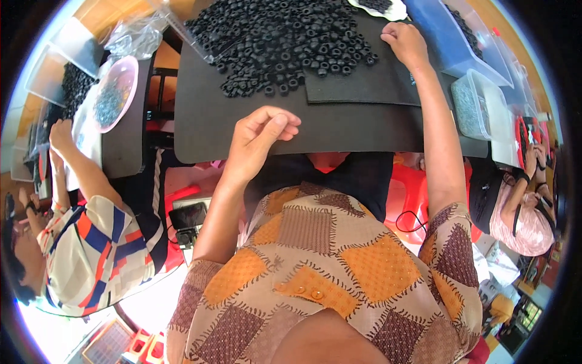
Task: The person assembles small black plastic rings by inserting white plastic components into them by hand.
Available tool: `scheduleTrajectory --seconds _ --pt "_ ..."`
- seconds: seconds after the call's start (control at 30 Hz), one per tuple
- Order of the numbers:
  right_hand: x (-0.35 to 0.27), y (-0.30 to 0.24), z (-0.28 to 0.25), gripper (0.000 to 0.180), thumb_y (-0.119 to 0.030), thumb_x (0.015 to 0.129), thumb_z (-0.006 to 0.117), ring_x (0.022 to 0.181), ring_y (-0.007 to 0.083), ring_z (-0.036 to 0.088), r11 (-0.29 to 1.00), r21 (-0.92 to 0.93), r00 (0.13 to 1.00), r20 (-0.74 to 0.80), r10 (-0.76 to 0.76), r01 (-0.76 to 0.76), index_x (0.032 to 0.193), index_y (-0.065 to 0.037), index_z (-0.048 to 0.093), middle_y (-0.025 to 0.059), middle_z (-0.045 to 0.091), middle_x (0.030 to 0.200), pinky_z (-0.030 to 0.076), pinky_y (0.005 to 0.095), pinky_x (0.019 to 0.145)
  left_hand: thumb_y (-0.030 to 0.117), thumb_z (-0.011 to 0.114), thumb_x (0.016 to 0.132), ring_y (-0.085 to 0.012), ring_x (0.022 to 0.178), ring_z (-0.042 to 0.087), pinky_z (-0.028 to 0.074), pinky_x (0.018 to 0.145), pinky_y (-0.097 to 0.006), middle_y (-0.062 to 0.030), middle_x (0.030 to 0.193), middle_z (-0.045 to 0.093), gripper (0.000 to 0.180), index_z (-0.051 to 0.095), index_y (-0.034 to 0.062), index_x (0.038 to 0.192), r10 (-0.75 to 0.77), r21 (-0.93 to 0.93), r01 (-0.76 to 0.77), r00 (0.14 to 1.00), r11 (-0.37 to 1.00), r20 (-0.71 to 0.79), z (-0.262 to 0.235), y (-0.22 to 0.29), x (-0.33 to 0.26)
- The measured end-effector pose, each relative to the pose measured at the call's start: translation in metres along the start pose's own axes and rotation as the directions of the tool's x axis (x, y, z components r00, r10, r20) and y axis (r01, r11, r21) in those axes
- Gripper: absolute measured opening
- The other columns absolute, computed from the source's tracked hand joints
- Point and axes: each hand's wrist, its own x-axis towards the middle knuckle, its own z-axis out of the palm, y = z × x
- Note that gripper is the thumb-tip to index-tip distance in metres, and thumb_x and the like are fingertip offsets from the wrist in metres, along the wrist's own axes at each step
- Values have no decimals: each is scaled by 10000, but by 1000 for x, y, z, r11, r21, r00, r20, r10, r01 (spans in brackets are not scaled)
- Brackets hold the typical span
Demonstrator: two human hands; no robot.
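Note:
My left hand (265, 134) hovers over the near edge of the dark table (206, 121), its fingers curled and the thumb pressed against them. Whatever lies inside that grip, if anything, is hidden. My right hand (405, 43) is closed in a pinch at the far right, just below a white dish (395, 12) holding small dark pieces. Its pinched fingertips show nothing I can name. Between and beyond both hands spreads a big heap of black ring-shaped parts (279, 39). A flat black mat (364, 88) lies right of the heap's near edge, below my right hand.
Right of the table's middle stand a blue bin (442, 42) and a clear tub (473, 109) of small bluish pieces. A clear plastic edge (188, 36) borders the heap's left. At left, a co-worker's hand (60, 136) is near a pink bowl (124, 91). Another person works far right.

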Motion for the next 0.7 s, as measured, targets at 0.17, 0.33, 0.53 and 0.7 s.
scheduleTrajectory --seconds 0.17,0.33,0.53,0.7 --pt "-17 -34 -21 102 -112 824 694 765 262 652 974 167 976 -176 -126 156 907 -60 666 79 678 836 511 367 703 153 618 955 -115 825 640 518 751 -258 -60 936 687 171 673 -9 966 -19 18 20 998 1000 -62 3 7 -2" --pt "-68 -92 -57 101 -56 819 708 710 153 635 883 464 967 -248 64 61 914 -43 677 66 673 839 496 270 653 48 729 802 -135 659 604 477 605 -277 -73 823 656 86 696 20 876 353 734 -115 918 670 -178 -10 28 9" --pt "-113 -141 -54 93 -3 803 726 724 133 629 750 624 948 -318 -15 221 876 -28 675 55 675 857 502 250 633 89 766 756 -292 759 638 514 664 -376 -108 898 625 212 679 49 946 401 881 -88 908 466 -121 -14 13 32" --pt "-140 -155 -45 120 41 793 720 734 129 630 674 715 972 -235 -19 186 884 -14 666 70 668 859 515 245 630 49 755 794 -152 681 605 492 647 -245 -52 883 642 228 680 35 1009 416 862 -169 908 478 -53 -15 4 18"
